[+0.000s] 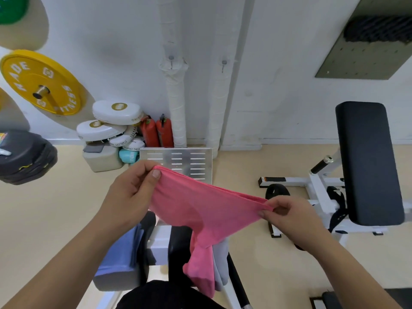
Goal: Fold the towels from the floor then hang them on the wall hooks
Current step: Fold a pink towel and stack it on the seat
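Note:
A pink towel (200, 210) is stretched in the air between my two hands, its lower end drooping toward my body. My left hand (131, 192) pinches its upper left corner. My right hand (289, 215) pinches the right corner, lower down. A blue towel (120, 253) lies folded on the machine pad below my left arm. A grey towel (221, 264) hangs behind the pink one's tail. Two small wall hooks (171, 60) (224, 63) sit on the white wall ahead, bare.
A white exercise machine with a black pad (367, 161) stands at right. A metal foot plate (196, 161) lies ahead on the floor. White focus pads (116, 114), red extinguishers (157, 130) and a yellow weight plate (42, 83) line the left wall.

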The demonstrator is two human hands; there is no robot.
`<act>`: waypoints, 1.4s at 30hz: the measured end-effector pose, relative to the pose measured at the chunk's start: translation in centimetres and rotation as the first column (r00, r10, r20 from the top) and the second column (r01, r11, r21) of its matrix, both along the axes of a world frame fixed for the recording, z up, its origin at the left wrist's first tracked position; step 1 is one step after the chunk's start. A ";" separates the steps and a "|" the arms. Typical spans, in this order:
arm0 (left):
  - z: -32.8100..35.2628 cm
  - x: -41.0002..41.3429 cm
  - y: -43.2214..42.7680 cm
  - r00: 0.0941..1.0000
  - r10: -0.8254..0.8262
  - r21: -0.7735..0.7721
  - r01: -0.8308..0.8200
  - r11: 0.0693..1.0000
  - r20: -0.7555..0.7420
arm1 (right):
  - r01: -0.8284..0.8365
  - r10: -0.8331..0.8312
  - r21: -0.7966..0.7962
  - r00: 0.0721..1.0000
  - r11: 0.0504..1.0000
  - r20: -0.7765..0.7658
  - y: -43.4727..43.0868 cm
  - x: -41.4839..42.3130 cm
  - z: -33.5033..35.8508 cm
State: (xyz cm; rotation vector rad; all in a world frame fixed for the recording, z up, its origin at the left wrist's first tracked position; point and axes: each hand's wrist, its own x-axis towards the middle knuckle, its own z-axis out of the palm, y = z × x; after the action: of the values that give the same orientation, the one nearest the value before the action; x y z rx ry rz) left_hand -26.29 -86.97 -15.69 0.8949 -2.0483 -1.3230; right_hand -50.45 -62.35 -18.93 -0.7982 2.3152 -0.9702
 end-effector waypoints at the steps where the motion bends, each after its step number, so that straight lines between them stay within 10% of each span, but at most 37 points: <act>1: -0.3 0.0 0.1 1.000 0.008 -0.001 -0.008 1.000 0.004 | 0.027 -0.028 -0.043 0.999 0.999 -0.026 0.2 0.0 0.4; 8: -0.5 0.1 -0.6 0.991 0.132 -0.034 -0.133 0.991 -0.027 | 0.042 -0.063 -0.277 0.996 0.960 -0.069 1.0 0.7 4.0; 16: -1.1 -1.4 -1.5 0.992 0.125 -0.010 -0.125 0.992 0.014 | 0.040 -0.028 -0.135 0.996 0.990 0.088 -0.8 -2.0 2.9; 20: -1.7 -1.7 -2.9 0.994 0.109 0.066 -0.109 0.992 0.004 | 0.182 -0.051 -0.385 0.943 0.905 0.328 -2.0 -2.8 3.4; 26: -1.8 -1.9 -3.1 0.990 0.099 0.129 -0.086 0.988 -0.100 | 0.254 -0.112 -0.544 0.953 0.800 0.280 -3.2 -2.4 3.8; 42: -15.0 9.4 4.5 0.929 -0.143 0.252 0.056 0.966 0.342 | 0.073 -0.062 -0.016 0.925 0.997 0.376 4.8 5.1 -10.9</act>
State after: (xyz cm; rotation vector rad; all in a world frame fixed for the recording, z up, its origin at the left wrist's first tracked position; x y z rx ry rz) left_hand -16.93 -82.42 -30.72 1.2298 -2.2634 -1.5821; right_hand -45.34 -57.59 -29.85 -0.4926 2.0091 -1.0841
